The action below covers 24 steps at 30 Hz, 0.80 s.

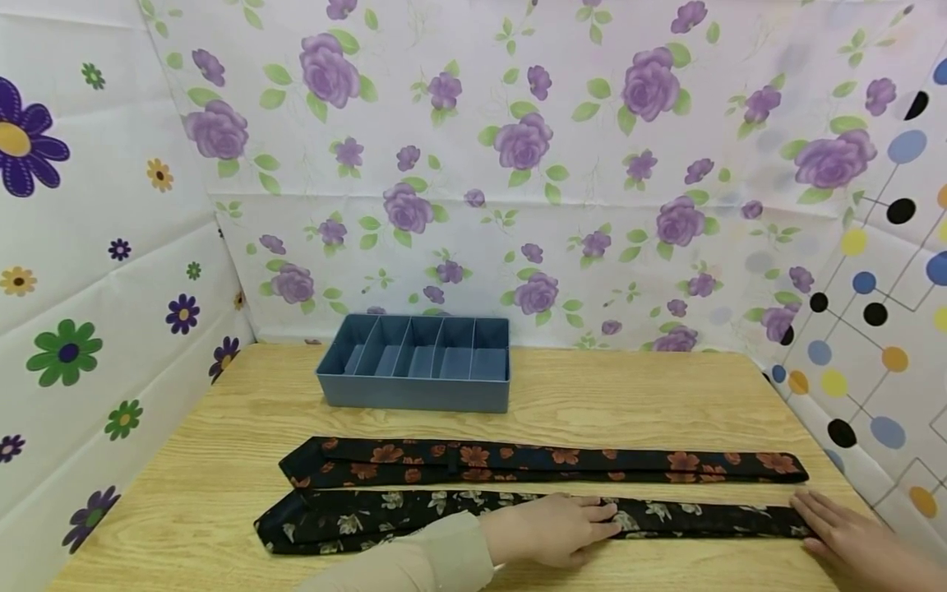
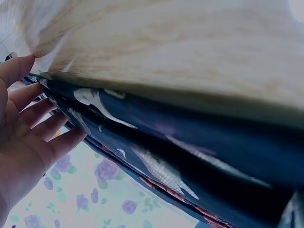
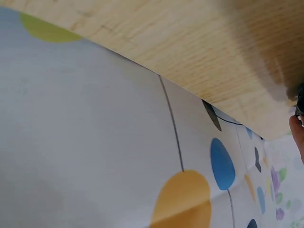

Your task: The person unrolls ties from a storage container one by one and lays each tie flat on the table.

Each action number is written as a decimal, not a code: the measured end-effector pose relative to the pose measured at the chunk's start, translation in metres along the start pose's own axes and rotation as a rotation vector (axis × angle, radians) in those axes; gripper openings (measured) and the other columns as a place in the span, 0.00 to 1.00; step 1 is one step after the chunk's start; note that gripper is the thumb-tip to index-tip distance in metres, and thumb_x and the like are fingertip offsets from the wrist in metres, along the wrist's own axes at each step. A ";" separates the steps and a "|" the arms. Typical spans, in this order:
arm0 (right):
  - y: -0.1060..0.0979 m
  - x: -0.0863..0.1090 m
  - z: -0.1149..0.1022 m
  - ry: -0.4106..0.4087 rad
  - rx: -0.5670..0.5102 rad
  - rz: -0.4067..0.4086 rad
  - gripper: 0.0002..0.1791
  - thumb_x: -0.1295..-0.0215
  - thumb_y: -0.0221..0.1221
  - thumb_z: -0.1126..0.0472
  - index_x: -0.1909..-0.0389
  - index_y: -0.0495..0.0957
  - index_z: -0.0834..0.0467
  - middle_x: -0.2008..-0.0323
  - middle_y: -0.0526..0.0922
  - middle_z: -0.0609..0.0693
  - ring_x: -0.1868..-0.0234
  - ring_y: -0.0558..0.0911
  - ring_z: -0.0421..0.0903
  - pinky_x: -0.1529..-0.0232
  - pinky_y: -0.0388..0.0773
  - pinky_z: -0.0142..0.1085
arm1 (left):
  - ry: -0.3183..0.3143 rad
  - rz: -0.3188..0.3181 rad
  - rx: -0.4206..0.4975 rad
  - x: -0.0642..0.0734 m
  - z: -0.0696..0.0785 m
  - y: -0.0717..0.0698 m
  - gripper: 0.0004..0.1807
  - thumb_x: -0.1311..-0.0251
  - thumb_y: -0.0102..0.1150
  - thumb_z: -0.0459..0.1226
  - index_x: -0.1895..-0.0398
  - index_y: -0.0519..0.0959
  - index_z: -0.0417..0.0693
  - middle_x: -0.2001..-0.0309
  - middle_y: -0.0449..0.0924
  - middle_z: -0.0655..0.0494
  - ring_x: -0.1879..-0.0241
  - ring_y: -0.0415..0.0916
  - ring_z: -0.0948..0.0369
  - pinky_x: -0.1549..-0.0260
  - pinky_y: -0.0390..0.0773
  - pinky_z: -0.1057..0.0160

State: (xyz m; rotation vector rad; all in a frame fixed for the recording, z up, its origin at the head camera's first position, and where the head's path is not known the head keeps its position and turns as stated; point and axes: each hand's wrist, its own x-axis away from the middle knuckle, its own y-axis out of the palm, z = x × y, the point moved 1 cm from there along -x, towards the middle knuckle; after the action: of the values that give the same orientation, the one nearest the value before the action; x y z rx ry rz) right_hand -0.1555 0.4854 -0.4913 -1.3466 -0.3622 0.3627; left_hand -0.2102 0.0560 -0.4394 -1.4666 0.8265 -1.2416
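Observation:
A black necktie with cream flowers [image 1: 348, 524] lies lengthwise along the near part of the table, its wide pointed end to the left. My left hand [image 1: 551, 526] rests on its middle with fingers extended; the left wrist view shows those fingers [image 2: 61, 145] spread against the dark cloth [image 2: 156, 147]. At the tie's narrow right end, my right hand [image 1: 858, 534] touches the tip with straight fingers. Only a bit of that hand [image 3: 298, 135] enters the right wrist view, beside a dark piece of the tie. Just behind lies a second black necktie with rust-orange flowers [image 1: 562, 462], parallel to the first.
A blue-grey box [image 1: 418, 393] with several upright compartments stands at the back left of the wooden table [image 1: 629, 395]. Flower-printed cloth [image 1: 473, 164] hangs behind the table, and dotted cloth [image 1: 880, 362] borders it on the right.

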 end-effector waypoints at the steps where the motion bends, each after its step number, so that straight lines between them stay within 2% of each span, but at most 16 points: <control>1: 0.004 0.001 -0.001 0.026 -0.042 0.011 0.36 0.32 0.52 0.47 0.29 0.56 0.61 0.46 0.75 0.71 0.42 0.17 0.19 0.56 0.76 0.52 | -0.004 -0.005 0.004 0.001 0.000 0.001 0.31 0.30 0.46 0.47 0.26 0.53 0.57 0.26 0.50 0.60 0.28 0.50 0.65 0.35 0.61 0.73; 2: 0.008 0.003 -0.001 0.046 -0.082 0.026 0.40 0.32 0.52 0.48 0.27 0.45 0.58 0.38 0.66 0.73 0.49 0.14 0.15 0.47 0.75 0.47 | -0.009 -0.011 0.010 0.001 0.000 0.002 0.31 0.30 0.46 0.47 0.26 0.52 0.58 0.26 0.49 0.60 0.27 0.49 0.65 0.35 0.61 0.73; 3: 0.012 0.005 -0.002 0.064 -0.088 0.030 0.43 0.31 0.52 0.49 0.26 0.37 0.56 0.31 0.51 0.72 0.49 0.13 0.15 0.47 0.75 0.44 | -0.014 -0.021 0.022 0.001 -0.001 0.003 0.32 0.30 0.45 0.48 0.26 0.51 0.59 0.25 0.47 0.61 0.27 0.47 0.66 0.34 0.60 0.72; 5: 0.019 0.008 -0.003 0.058 -0.075 0.098 0.51 0.34 0.55 0.50 0.29 0.22 0.46 0.27 0.26 0.53 0.45 0.13 0.16 0.32 0.59 0.28 | -0.024 -0.045 0.031 0.001 -0.002 0.005 0.33 0.30 0.43 0.50 0.25 0.47 0.62 0.25 0.43 0.64 0.26 0.43 0.67 0.33 0.58 0.71; 6: 0.023 0.010 -0.003 0.048 -0.063 0.131 0.54 0.34 0.56 0.52 0.31 0.19 0.44 0.30 0.18 0.41 0.42 0.13 0.18 0.31 0.46 0.20 | -0.024 -0.059 0.040 0.001 -0.003 0.006 0.34 0.30 0.42 0.51 0.25 0.45 0.62 0.24 0.40 0.65 0.26 0.40 0.68 0.32 0.56 0.70; 7: 0.027 0.011 -0.003 0.044 -0.052 0.165 0.56 0.35 0.57 0.53 0.33 0.16 0.40 0.35 0.15 0.30 0.41 0.13 0.18 0.36 0.34 0.12 | -0.022 -0.074 0.049 0.001 -0.004 0.008 0.34 0.30 0.40 0.53 0.25 0.42 0.63 0.24 0.37 0.66 0.26 0.37 0.68 0.31 0.54 0.69; 8: 0.030 0.012 -0.003 0.044 -0.050 0.193 0.57 0.36 0.58 0.54 0.34 0.15 0.37 0.39 0.14 0.22 0.39 0.14 0.18 0.43 0.25 0.07 | -0.020 -0.090 0.062 0.002 -0.005 0.009 0.35 0.30 0.38 0.54 0.25 0.40 0.64 0.24 0.34 0.66 0.25 0.34 0.68 0.30 0.51 0.69; 9: 0.033 0.012 -0.004 0.041 -0.043 0.207 0.57 0.37 0.58 0.54 0.33 0.15 0.39 0.38 0.13 0.23 0.39 0.14 0.19 0.42 0.25 0.08 | -0.017 -0.105 0.070 0.003 -0.006 0.011 0.36 0.30 0.36 0.55 0.25 0.37 0.64 0.24 0.32 0.67 0.26 0.31 0.69 0.29 0.48 0.68; 10: 0.036 0.013 -0.004 0.040 -0.057 0.222 0.58 0.37 0.59 0.55 0.33 0.16 0.39 0.37 0.13 0.23 0.38 0.14 0.20 0.49 0.16 0.07 | -0.010 -0.117 0.069 0.004 -0.007 0.012 0.36 0.31 0.34 0.56 0.25 0.35 0.64 0.24 0.29 0.67 0.26 0.28 0.69 0.28 0.45 0.68; 12: 0.041 0.015 -0.005 0.061 -0.059 0.220 0.58 0.37 0.59 0.54 0.32 0.15 0.40 0.38 0.13 0.24 0.38 0.14 0.20 0.49 0.15 0.08 | 0.004 -0.135 0.090 0.006 -0.008 0.014 0.37 0.31 0.32 0.57 0.25 0.33 0.63 0.25 0.26 0.67 0.26 0.25 0.69 0.28 0.40 0.69; 15: 0.046 0.017 -0.006 0.068 -0.036 0.241 0.61 0.40 0.61 0.53 0.31 0.16 0.43 0.36 0.13 0.26 0.36 0.14 0.23 0.48 0.14 0.09 | 0.011 -0.147 0.072 0.008 -0.007 0.015 0.38 0.31 0.31 0.58 0.25 0.31 0.63 0.25 0.24 0.66 0.26 0.23 0.68 0.28 0.37 0.70; 20: 0.047 0.021 -0.009 0.063 0.002 0.294 0.64 0.45 0.64 0.52 0.30 0.17 0.44 0.34 0.14 0.30 0.34 0.15 0.25 0.45 0.15 0.10 | 0.000 -0.160 0.070 0.010 -0.003 0.018 0.38 0.31 0.31 0.58 0.25 0.30 0.64 0.25 0.24 0.67 0.26 0.23 0.68 0.28 0.37 0.70; 24: 0.048 0.019 -0.010 0.078 0.003 0.287 0.64 0.44 0.64 0.51 0.31 0.16 0.44 0.35 0.13 0.29 0.35 0.15 0.25 0.45 0.14 0.10 | -0.016 -0.169 0.075 0.011 -0.003 0.020 0.38 0.31 0.31 0.59 0.26 0.29 0.65 0.25 0.23 0.69 0.26 0.22 0.69 0.28 0.36 0.70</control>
State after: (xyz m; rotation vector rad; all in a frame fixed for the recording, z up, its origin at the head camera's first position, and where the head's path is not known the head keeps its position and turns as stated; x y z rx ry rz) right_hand -0.1358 0.4941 -0.5392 -1.4081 -0.1024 0.5463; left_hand -0.2090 0.0398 -0.4559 -1.5080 0.6493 -1.3700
